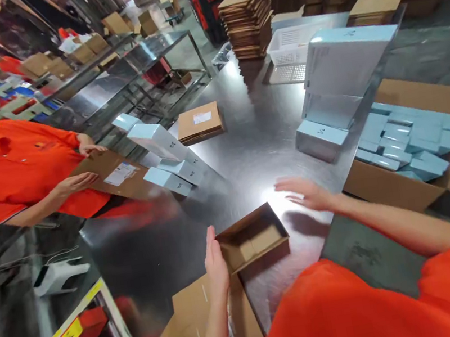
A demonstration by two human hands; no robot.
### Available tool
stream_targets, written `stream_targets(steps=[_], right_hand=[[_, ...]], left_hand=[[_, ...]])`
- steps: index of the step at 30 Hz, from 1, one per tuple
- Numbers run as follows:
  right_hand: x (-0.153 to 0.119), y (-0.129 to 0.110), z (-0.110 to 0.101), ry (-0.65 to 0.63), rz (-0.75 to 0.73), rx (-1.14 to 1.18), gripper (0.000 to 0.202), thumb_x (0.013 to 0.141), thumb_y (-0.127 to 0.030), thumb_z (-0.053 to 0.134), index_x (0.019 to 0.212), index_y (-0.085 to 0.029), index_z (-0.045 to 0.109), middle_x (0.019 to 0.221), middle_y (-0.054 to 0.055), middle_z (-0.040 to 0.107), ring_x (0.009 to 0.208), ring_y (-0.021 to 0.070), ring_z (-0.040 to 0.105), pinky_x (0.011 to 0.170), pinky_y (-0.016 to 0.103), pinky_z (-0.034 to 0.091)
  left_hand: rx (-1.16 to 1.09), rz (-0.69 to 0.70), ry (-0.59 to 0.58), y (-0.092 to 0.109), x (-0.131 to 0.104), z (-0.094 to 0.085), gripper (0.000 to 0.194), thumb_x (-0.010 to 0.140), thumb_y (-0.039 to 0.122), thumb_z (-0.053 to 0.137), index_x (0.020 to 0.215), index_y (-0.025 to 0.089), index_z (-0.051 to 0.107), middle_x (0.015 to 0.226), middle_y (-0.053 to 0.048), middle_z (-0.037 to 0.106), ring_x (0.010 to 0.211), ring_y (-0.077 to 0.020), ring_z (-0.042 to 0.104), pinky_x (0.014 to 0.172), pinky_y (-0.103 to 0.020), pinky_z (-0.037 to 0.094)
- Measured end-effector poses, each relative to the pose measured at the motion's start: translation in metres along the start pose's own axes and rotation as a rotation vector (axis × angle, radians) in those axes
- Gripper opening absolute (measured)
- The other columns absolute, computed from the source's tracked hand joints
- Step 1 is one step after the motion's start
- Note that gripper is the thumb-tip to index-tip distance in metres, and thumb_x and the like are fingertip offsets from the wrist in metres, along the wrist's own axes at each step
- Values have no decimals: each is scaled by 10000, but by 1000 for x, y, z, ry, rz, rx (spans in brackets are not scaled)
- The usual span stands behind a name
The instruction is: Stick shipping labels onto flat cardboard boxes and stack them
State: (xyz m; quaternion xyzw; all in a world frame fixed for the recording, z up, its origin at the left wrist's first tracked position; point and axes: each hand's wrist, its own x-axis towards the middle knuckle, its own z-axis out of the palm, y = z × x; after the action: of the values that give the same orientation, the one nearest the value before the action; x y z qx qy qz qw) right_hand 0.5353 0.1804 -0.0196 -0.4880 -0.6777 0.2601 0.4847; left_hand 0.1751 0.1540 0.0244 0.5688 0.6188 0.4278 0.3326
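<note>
A small open cardboard box [253, 241] sits on the steel table in front of me, with only its bare brown inside showing. My left hand [215, 264] rests against its left end, fingers straight and flat, not wrapped round it. To the right, my right hand [305, 194] reaches over the table with fingers stretched out, apart from the box and holding nothing. Flat cardboard [198, 323] with a white label lies under my left forearm. Beyond my right hand, pale blue boxes [322, 133] are stacked on the table's right side.
A large open carton [394, 187] of pale blue boxes stands at right. Across the steel table [145, 255], a co-worker [32, 165] holds labelled cardboard [117, 177] beside more blue boxes [161, 141]. Flattened cartons [200, 121] and a white basket [289, 47] lie farther back.
</note>
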Motion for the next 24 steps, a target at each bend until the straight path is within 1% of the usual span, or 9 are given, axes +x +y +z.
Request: stream_targets(steps=[4,6,8,11,13,15,19,21,24], right_hand=[[10,61,-78,261,262,-425,521,912,-399,576,1358,-133,535,1555,199,322,1459,416,181,1130,708,171],[5,90,-102,302,409,-743,559,885,-318,590,1384,-82,503,1569,235,277,1451,473,144,1065,789,129],[-2,111,-110,264,435,-897,581,854,-256,616,1406,-121,496,1588,222,239,1440,495,159,1027,814,153],[-6,117,-105,225,386,-765,558,838,-225,625,1390,-202,546,1582,194,262,1386,484,307,1028,741,306],[-4,99,-99,250,370,-570,502,844,-239,617,1343,-188,600,1511,195,373,1286,419,473,1033,632,411],[-3,63,-91,280,300,-387,487,856,-309,629,1331,-201,612,1457,158,440,1242,347,533,988,499,511],[-19,-28,-75,224,-89,-80,571,869,-441,658,1409,-310,526,1497,67,421,1312,294,487,906,370,570],[-33,-56,-69,82,-251,-67,544,889,-432,645,1409,-326,528,1498,70,425,1317,293,488,1005,405,517],[-50,-52,-61,-289,-290,-193,468,925,-446,591,1384,-362,553,1507,76,419,1320,305,491,1052,459,478]], left_hand=[[4,61,178,-10,-10,7,513,905,393,483,1384,211,512,1487,-79,492,1385,-230,438,1195,-386,290],[8,49,274,-18,-7,10,451,843,371,529,1249,183,586,1338,-108,596,1256,-256,549,1119,-413,388],[1,24,289,-22,-1,15,390,789,383,573,1106,165,633,1165,-105,662,1122,-264,609,1047,-434,444],[-106,-41,203,-19,7,26,443,743,428,637,1086,150,662,1132,-108,685,1068,-258,626,1014,-431,460],[-198,-119,170,-12,8,36,510,721,448,677,1136,151,673,1182,-117,688,1070,-255,635,1000,-420,469],[-260,-163,162,-5,6,47,522,713,445,704,1150,159,689,1217,-120,690,1089,-251,641,994,-402,475],[-358,-138,176,0,4,65,425,705,410,726,1051,163,742,1187,-102,717,1124,-244,640,1027,-378,458],[-395,-167,187,-2,6,69,374,699,395,728,991,162,755,1106,-90,745,1089,-248,656,1019,-389,463],[-405,-172,161,0,10,72,356,729,370,712,1013,157,743,1070,-91,746,1044,-227,665,982,-364,478]])
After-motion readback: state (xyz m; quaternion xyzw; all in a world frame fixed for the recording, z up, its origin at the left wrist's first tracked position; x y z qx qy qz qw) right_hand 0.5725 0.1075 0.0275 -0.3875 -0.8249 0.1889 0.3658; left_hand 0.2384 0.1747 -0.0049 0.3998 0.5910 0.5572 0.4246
